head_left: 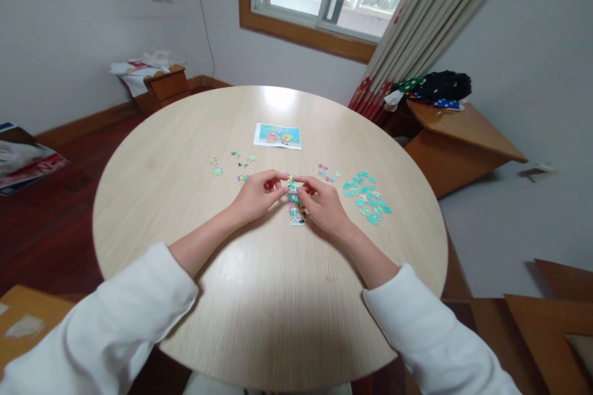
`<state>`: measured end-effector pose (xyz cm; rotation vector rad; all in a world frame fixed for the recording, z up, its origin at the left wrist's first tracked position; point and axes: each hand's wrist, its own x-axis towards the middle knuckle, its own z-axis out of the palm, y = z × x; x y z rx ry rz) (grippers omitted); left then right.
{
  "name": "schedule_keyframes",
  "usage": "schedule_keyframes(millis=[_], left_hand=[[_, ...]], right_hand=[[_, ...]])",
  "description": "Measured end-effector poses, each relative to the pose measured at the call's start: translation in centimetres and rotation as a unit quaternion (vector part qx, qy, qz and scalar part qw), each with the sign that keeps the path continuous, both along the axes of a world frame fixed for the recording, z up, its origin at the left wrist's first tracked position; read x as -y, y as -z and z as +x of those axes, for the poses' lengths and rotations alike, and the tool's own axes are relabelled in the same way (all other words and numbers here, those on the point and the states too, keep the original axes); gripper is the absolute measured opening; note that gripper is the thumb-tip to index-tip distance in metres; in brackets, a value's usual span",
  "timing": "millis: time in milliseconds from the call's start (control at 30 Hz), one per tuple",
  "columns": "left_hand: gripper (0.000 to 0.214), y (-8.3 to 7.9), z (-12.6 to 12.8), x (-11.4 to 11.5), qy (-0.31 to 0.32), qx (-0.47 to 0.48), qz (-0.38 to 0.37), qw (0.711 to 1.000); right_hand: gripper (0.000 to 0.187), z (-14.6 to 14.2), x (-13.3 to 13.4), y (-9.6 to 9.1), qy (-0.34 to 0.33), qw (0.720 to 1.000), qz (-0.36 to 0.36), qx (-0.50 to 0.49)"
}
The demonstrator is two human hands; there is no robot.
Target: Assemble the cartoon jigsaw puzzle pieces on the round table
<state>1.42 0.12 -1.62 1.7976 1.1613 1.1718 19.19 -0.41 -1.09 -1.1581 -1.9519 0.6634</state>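
Observation:
In the middle of the round table, a small joined strip of jigsaw puzzle (pixel 296 215) lies between my hands, partly hidden by the fingers. My left hand (pixel 260 194) grips its upper left side with thumb and fingertips. From the right, my right hand (pixel 319 199) pinches the same joined pieces, with the index finger along the top edge. A yellow and pink piece (pixel 290 179) shows at the top between the two index fingertips. Beyond the hands lies a reference picture (pixel 279 136) with a pink and a yellow cartoon figure.
Loose turquoise pieces (pixel 369 199) are spread to the right on the table (pixel 278 315). A few pink pieces (pixel 325 173) lie nearer my right hand; several mixed pieces (pixel 217 171) lie to the left. A wooden stand (pixel 463 129) with cloths is at the right.

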Motion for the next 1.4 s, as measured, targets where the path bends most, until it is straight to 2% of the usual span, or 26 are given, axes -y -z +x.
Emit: schedule_keyframes(millis=[833, 1400], left_hand=[[0.017, 0.78, 0.23, -0.14, 0.014, -0.043, 0.028, 0.999], [0.016, 0.66, 0.24, 0.01, 0.017, -0.047, 0.029, 0.998]], right_hand=[[0.025, 0.19, -0.14, 0.08, 0.038, 0.999, -0.005, 0.033], [0.026, 0.28, -0.19, -0.02, 0.045, 0.998, -0.003, 0.044]])
